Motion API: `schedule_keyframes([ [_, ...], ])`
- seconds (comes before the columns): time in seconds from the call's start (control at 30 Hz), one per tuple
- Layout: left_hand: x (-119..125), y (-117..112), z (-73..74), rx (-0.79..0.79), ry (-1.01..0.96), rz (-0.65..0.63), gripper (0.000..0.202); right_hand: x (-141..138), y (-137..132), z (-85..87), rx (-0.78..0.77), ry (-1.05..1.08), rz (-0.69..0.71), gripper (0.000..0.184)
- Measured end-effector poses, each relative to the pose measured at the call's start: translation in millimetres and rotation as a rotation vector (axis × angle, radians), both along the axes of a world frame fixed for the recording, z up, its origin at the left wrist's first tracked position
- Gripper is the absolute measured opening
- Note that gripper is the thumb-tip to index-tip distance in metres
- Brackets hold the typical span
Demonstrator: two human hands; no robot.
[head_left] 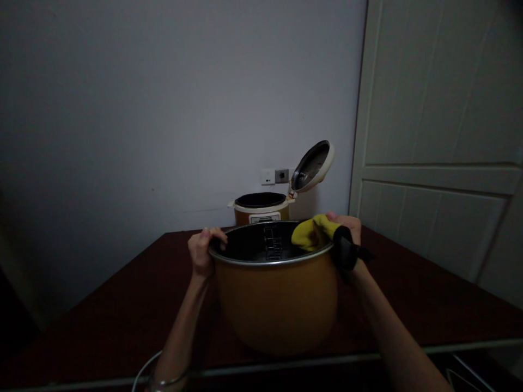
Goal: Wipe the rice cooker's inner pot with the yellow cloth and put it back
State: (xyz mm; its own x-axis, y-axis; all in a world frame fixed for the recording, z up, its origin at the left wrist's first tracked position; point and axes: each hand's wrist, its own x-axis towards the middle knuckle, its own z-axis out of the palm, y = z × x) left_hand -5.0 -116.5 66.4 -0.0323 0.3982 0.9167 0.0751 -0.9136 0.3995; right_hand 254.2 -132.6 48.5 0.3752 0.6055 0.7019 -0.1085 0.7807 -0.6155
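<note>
An orange-brown rice cooker inner pot [275,305] with a dark inside and a silvery rim fills the front of the view. Its left rim is gripped by my left hand [202,250], fingers hooked over the edge. On the right side, my right hand [349,231] is closed on a yellow cloth [312,233], which hangs over the rim into the pot. Part of this hand is hidden behind the cloth and a dark band at the wrist. Level marks show on the pot's inner wall.
Behind the pot stands a rice cooker [241,218] with its lid [312,166] raised to the right. Wall sockets [274,176] sit behind it. The dark red table [155,294] meets a pale wall; a panelled door [433,136] is at the right. A white cable [143,370] lies near the front edge.
</note>
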Motion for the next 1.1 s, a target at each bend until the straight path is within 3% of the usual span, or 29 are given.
schedule_keyframes([
  [0.1,-6,-6,4.2,-0.011,0.106,0.049,0.045,0,-18,10.1,0.156,-0.213,-0.148,0.047],
  [0.17,-1,-17,5.6,0.058,0.142,0.132,0.037,-5,-29,16.7,0.252,-0.349,-0.320,0.050],
  [0.37,43,-59,-1.3,0.306,0.248,0.424,0.029,-36,-50,28.5,0.353,-0.630,-0.764,0.043],
  [0.5,58,-59,-5.5,0.401,0.193,0.615,0.039,-47,-53,33.7,0.431,-0.665,-0.860,0.040],
  [0.6,51,-45,-5.6,0.390,0.103,0.628,0.047,-43,-54,32.2,0.535,-0.619,-0.890,0.036],
  [0.7,38,-33,-6.4,0.209,0.003,0.615,0.051,-36,-59,15.6,0.544,-0.524,-0.879,0.017],
  [0.8,30,-28,-8.0,0.088,-0.097,0.622,0.051,-45,-68,-15.9,0.506,-0.558,-0.841,0.028],
  [0.93,30,-28,-8.8,0.131,-0.053,0.620,0.051,-78,-77,-51.9,0.495,-0.837,-0.856,0.046],
  [1.1,32,-31,-7.3,0.242,0.021,0.553,0.048,-84,-65,-58.4,0.383,-0.851,-0.843,0.060],
])
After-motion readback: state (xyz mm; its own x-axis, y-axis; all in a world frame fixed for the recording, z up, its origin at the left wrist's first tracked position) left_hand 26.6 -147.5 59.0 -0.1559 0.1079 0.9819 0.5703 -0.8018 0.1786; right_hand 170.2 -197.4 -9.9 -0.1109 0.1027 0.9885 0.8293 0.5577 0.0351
